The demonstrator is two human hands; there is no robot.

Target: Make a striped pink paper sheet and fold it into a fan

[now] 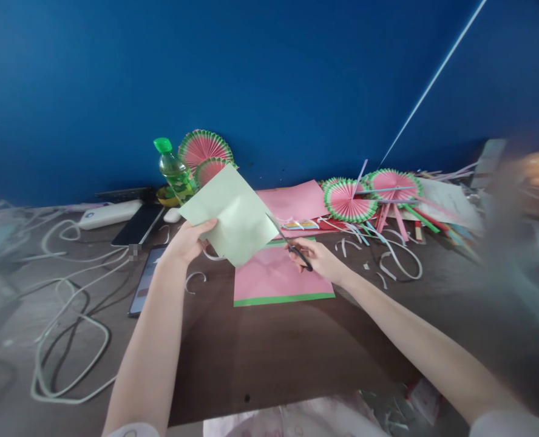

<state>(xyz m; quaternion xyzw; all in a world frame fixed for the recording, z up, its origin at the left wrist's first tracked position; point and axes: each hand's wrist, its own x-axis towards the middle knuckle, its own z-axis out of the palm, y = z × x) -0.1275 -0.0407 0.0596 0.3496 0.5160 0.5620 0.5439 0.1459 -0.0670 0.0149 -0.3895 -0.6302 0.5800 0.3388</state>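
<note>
My left hand [188, 241] is closed on the lower left corner of a pale green sheet of paper [230, 213], holding it up above the table. My right hand [317, 257] grips a pair of scissors [288, 241] with black handles, and the blades meet the sheet's right edge. Under both hands a pink sheet with a green strip along its front edge [278, 280] lies flat on the brown table [274, 352].
Pink and green pleated paper fans [348, 200] and coloured sticks lie at the back right, more fans [204, 149] lean on the blue wall. A green bottle [175, 171], a phone [145, 280], a white power strip [110, 213], tangled cables [64, 328] and paper trimmings [397, 258] surround the work area.
</note>
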